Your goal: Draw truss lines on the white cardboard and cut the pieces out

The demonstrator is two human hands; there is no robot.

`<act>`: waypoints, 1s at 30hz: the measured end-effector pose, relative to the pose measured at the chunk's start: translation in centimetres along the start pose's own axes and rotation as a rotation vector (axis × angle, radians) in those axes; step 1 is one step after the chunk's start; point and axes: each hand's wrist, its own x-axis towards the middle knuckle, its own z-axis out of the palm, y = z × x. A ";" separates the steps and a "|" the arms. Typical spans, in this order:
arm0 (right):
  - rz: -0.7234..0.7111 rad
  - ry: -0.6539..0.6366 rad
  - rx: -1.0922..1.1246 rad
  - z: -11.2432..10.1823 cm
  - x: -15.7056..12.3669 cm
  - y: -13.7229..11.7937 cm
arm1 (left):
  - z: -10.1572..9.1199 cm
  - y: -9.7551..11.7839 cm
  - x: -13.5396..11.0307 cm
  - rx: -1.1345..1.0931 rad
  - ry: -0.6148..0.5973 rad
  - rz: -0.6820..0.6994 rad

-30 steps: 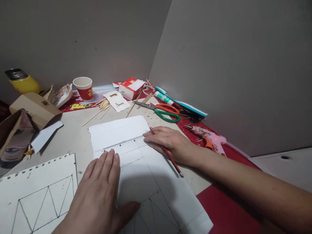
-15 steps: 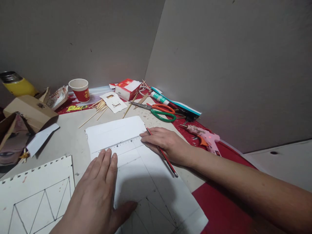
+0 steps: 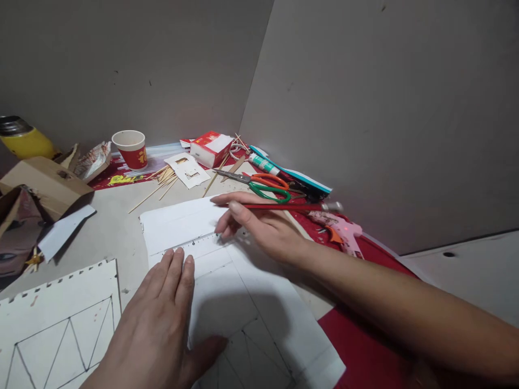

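Note:
My left hand (image 3: 156,310) lies flat, its fingertips on the near end of a clear ruler (image 3: 201,240) and its palm over a white sheet of paper (image 3: 174,220). Fine ruled lines and a triangle pattern are drawn on that sheet. My right hand (image 3: 265,229) is raised just above the ruler's far end, with a red pencil (image 3: 292,207) held between thumb and fingers. The pencil lies nearly level, its metal-capped end pointing right; the other end is hidden by the thumb. At lower left lies another sheet (image 3: 48,319) bearing a zigzag truss drawing.
Scissors (image 3: 267,189) with orange and green handles lie beyond my right hand. A pink glue gun (image 3: 346,229) rests at the right. Thin wooden sticks (image 3: 162,178), a paper cup (image 3: 130,151), a red box (image 3: 211,148) and a yellow bottle (image 3: 28,141) stand or lie along the walls.
My right hand has lifted off the ruler and paper and moved slightly left. The pencil has swung from slanting down across the hand to nearly level. My left hand stays put.

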 end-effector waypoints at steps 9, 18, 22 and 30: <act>0.231 0.082 0.343 3.3 0.9 2.9 | 0.0 0.0 -0.2 -0.025 -0.011 -0.041; 0.298 0.135 0.479 2.7 1.5 3.4 | -0.1 0.3 -0.4 -0.016 -0.047 -0.054; 0.300 0.131 0.456 2.8 1.4 3.4 | -0.1 0.3 -0.5 -0.033 -0.045 -0.053; 0.296 0.126 0.488 2.6 1.4 3.4 | -0.3 0.4 -0.1 -0.024 -0.039 -0.051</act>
